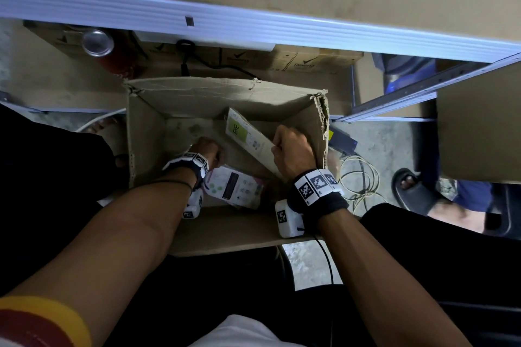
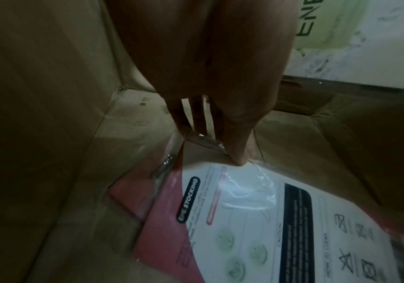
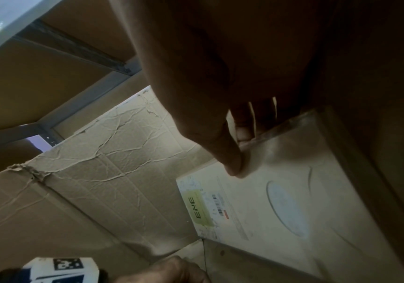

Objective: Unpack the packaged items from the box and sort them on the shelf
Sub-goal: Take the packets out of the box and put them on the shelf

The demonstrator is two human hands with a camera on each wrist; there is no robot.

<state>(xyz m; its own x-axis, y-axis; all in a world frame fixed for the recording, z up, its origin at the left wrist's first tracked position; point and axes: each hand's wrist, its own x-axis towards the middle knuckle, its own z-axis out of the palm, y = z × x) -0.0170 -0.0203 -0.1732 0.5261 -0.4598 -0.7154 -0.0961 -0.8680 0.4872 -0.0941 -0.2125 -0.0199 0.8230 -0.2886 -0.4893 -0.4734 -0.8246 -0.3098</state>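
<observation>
1. Both forearms down inside the cardboard box (image 1: pixel 146 132), wrist cameras strapped on.
2. Left hand (image 1: pixel 207 149) low at the box floor, thumb and fingertips (image 2: pixel 238 153) pinching the top edge of the pink stocking pack (image 2: pixel 220 229); pack lying flat near the front wall, clear wrap glossy.
3. Right hand (image 1: pixel 290 149) clamped on the upper edge of the green-label pack (image 1: pixel 248 135), thumb (image 3: pixel 230 162) on its face, fingers behind; pack leaning tilted against the right wall.
4. Nothing else visible in the box, so probably the last two items.
5. For the lift: shift the left grip from film onto the card insert, since the wrap looks slippery and likely to tear or slide.
6. Draw the leaning pack straight up along the wall, clear of the torn corner (image 1: pixel 324 110).
7. Raise each separately, then to the shelf (image 1: pixel 253 28) just beyond the box, sorted by type.
</observation>
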